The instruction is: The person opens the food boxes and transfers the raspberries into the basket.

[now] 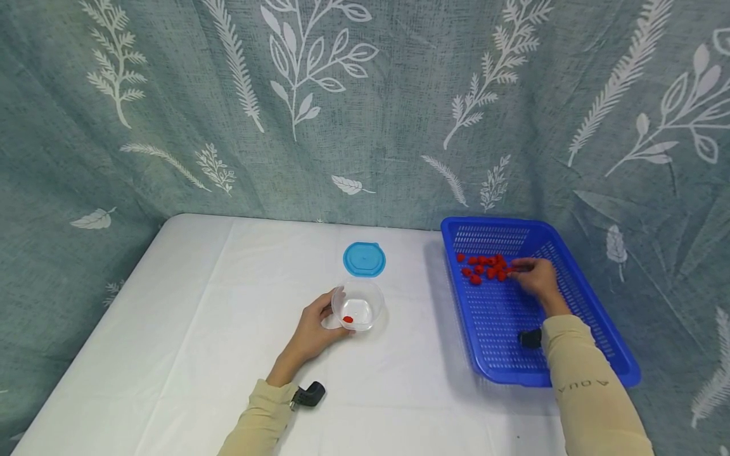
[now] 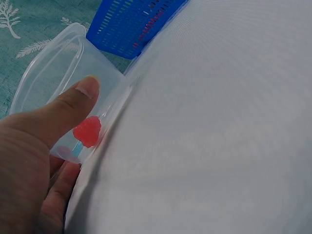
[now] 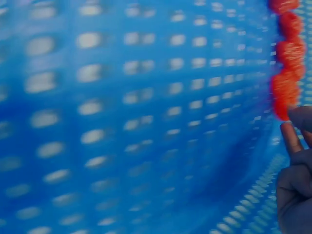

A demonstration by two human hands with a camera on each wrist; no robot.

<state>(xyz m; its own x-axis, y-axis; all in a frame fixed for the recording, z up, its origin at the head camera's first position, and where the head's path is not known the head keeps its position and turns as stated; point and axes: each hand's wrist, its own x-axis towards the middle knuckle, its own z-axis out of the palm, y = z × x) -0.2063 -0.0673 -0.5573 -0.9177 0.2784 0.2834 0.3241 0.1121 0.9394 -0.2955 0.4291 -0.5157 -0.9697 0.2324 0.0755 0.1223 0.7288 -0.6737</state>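
Observation:
A small clear plastic tub (image 1: pixel 365 297) stands on the white table, and my left hand (image 1: pixel 313 326) grips it round the side, thumb towards me. One red raspberry (image 2: pixel 87 130) lies at the bottom of that tub. Inside the blue basket (image 1: pixel 496 348), several raspberries (image 1: pixel 490 271) are clustered towards the far left. My right hand (image 1: pixel 536 278) reaches in from the right. Its thumb and finger pinch at a raspberry (image 3: pixel 284 95) on the edge of the cluster; in the right wrist view part of this hand is cut off.
Beyond the tub lies a round blue lid (image 1: pixel 364 259), flat on the white tablecloth (image 1: pixel 188 329). The basket's raised walls stand around my right hand. A patterned green curtain (image 1: pixel 393 114) hangs behind the table and along its sides.

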